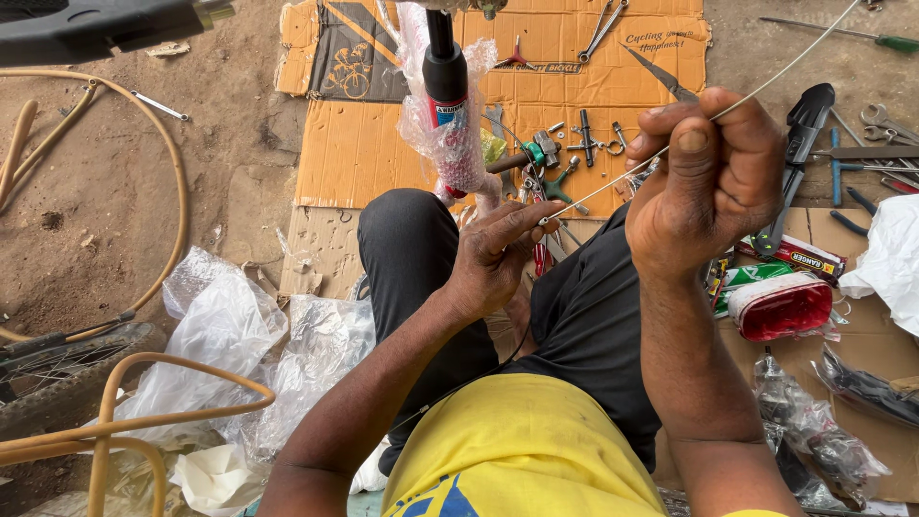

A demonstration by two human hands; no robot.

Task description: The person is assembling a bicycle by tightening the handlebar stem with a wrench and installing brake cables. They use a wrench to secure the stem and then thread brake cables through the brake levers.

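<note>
My right hand [713, 182] is closed around a thin steel cable [613, 182] that runs from the upper right down to my left hand. My left hand [493, 254] pinches the cable's lower end between thumb and fingertips, above my knees in dark trousers [412, 258]. Just above my left hand hangs a black handlebar grip [446, 81] with a red band, wrapped in clear bubble plastic [464, 144].
Flattened cardboard [383, 144] on the dirt ground carries several wrenches, pliers and small tools [579, 144]. A red rear reflector lamp [780, 308] and small boxes lie at right. Crumpled clear plastic bags [230, 335] are at left, with tan tubing [172, 182] and a wheel tyre [72, 369].
</note>
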